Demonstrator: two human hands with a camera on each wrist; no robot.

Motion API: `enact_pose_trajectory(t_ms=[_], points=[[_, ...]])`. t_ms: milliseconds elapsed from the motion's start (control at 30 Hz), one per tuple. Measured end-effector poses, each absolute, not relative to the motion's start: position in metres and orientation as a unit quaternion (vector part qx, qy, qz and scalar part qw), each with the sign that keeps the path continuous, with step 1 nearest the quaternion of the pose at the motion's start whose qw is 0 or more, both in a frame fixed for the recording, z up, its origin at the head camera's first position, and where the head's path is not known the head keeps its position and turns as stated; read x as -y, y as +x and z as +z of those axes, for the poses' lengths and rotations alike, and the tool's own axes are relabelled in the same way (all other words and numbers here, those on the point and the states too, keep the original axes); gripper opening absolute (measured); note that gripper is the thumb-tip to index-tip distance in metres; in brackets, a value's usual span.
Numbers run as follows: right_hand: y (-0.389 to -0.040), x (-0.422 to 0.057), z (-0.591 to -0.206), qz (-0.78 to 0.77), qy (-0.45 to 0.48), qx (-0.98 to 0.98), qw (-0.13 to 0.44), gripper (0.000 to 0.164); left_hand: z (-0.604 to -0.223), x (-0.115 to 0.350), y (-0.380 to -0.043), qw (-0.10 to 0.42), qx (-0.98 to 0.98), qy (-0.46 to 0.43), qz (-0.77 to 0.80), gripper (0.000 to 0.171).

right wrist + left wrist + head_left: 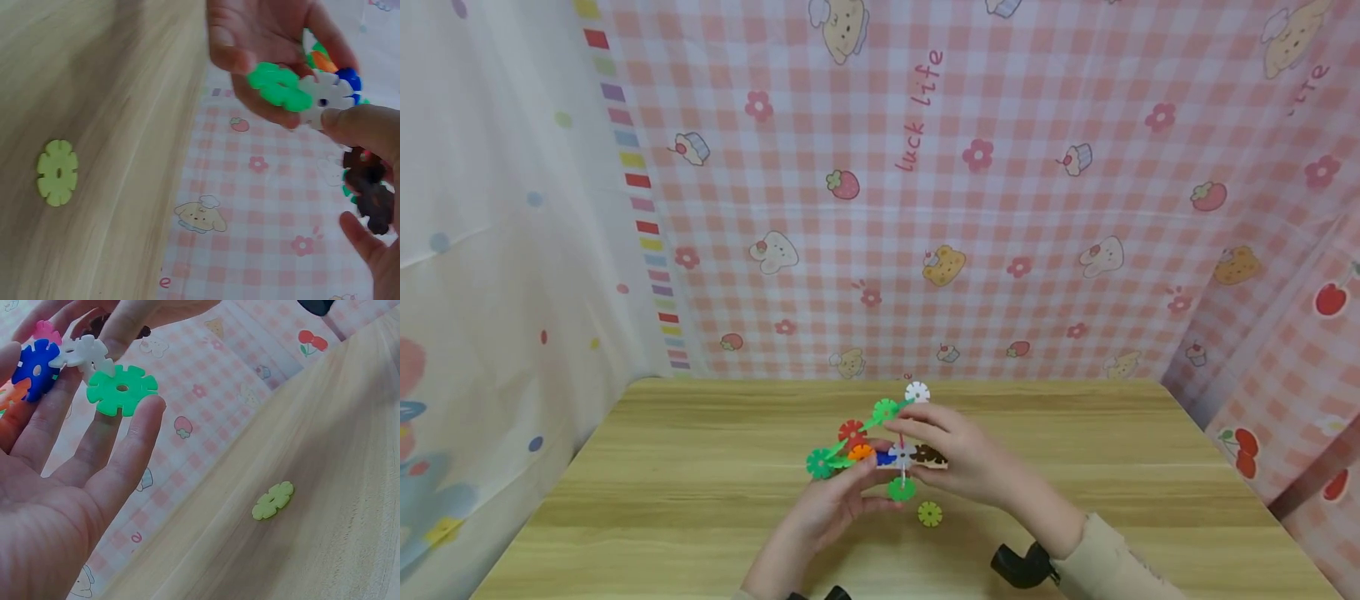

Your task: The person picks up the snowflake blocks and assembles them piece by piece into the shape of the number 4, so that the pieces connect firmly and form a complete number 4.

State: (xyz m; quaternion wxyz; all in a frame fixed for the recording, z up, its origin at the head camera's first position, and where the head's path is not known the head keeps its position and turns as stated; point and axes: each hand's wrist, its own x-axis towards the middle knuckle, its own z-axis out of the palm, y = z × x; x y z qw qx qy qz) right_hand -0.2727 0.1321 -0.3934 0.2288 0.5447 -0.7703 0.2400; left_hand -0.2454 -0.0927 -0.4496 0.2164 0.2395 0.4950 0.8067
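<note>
Both hands are on a joined structure of notched plastic snowflake discs, lifted above the table. My left hand (838, 500) holds it from the left, thumb near the orange disc (859, 451) and fingers underneath. A blue disc (28, 369) sits by that thumb, and a bright green disc (134, 400) joins the white disc (314, 90) above my left fingertips. My right hand (973, 458) grips the structure from the right, its thumb pressing the white disc. Dark brown discs (373, 199) are beside the right palm. Red (850, 429) and green discs (818, 457) extend leftward; some joints are hidden.
A loose yellow-green snowflake disc (924, 514) lies flat on the wooden table (700, 517), just in front of the hands. Pink checked cloth (1037, 208) hangs behind the table, with a white cloth (497, 250) on the left.
</note>
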Motion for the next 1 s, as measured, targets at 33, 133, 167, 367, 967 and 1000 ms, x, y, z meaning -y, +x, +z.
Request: enact_pose_trajectory(t_ms=[33,133,167,367,967,1000], points=[[-0.273,-0.1316,-0.3947,0.228,0.547,0.768,0.243,0.065,-0.4494,0.0928,-0.2452,0.217,-0.495,0.24,0.806,0.03],[-0.2735,-0.1302,-0.3989,0.202,0.549,0.761,0.282,0.069,-0.4492,0.0933,-0.2448,0.219,-0.496,0.241,0.805,0.032],[-0.2738,-0.1298,-0.4001,0.198,0.551,0.756,0.292,0.07,-0.4492,0.0934,-0.2448,0.22,-0.496,0.242,0.804,0.032],[-0.2742,-0.1288,-0.4022,0.195,0.554,0.745,0.316,0.07,-0.4494,0.0929,-0.2453,0.215,-0.492,0.244,0.808,0.03],[-0.2719,-0.1314,-0.3976,0.204,0.573,0.734,0.302,0.058,-0.4501,0.0923,-0.2447,0.217,-0.484,0.259,0.807,0.029],[-0.2719,-0.1315,-0.3976,0.206,0.574,0.733,0.3,0.058,-0.4502,0.0922,-0.2447,0.218,-0.484,0.258,0.807,0.029]])
